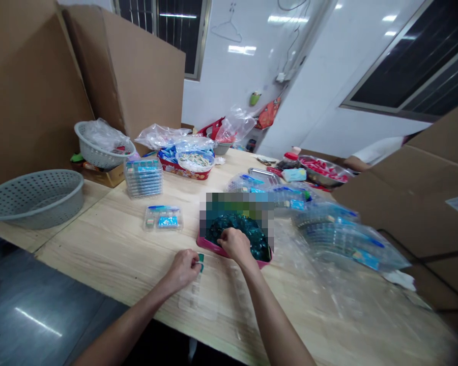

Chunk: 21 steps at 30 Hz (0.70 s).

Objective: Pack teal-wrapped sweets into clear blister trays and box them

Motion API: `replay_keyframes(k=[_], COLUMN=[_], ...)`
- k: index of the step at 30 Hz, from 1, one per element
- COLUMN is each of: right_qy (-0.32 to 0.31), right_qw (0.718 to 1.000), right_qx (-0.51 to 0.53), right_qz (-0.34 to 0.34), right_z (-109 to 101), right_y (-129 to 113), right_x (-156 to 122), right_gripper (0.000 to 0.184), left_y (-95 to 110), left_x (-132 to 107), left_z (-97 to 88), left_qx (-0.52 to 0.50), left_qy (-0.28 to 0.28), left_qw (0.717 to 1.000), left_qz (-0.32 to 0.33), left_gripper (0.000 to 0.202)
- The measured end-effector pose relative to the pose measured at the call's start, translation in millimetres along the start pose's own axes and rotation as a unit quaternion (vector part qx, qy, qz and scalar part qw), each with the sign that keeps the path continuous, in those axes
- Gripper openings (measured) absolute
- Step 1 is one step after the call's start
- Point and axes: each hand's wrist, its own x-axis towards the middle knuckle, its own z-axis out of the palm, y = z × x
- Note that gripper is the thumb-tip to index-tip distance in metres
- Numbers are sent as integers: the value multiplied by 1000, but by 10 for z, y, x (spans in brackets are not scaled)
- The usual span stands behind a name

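Note:
My left hand [182, 269] pinches a small green piece [201, 262] between its fingers, just above a transparent blister tray [195, 295] lying on the wooden table [110, 254]. My right hand [234, 244] rests in a pink tray [217, 249] on a heap of small dark teal pieces [238, 229]. Its fingers are among the pieces, and I cannot tell whether they grip any. A pixelated patch hides the tray's far part. A filled blister pack [163, 217] lies ahead of my hands.
A stack of blister packs [143, 178] and a grey perforated basket [34, 199] stand to the left. Farther back are a white basket [99, 155] and a red tin [183, 168]. Bagged blister packs [343, 239] lie right. A co-worker's arm [356, 162] shows beyond a steel bowl [322, 170].

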Motion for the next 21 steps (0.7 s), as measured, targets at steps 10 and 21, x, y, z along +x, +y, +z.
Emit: replay_keyframes(k=[10,21], right_qy=[-81,-175], right_qw=[802,801], right_qx=[592,571], right_qz=[17,25], right_z=[20,467], right_y=[-1,-164], right_x=[-372,-791], right_gripper=[27,14], left_y=[256,94], left_x=[-56,-212], left_z=[-146,-126], left_qx=[-413,-252], left_qy=[22,-30], left_qw=[909,966], left_qz=[-50,-52], left_gripper=[21,4])
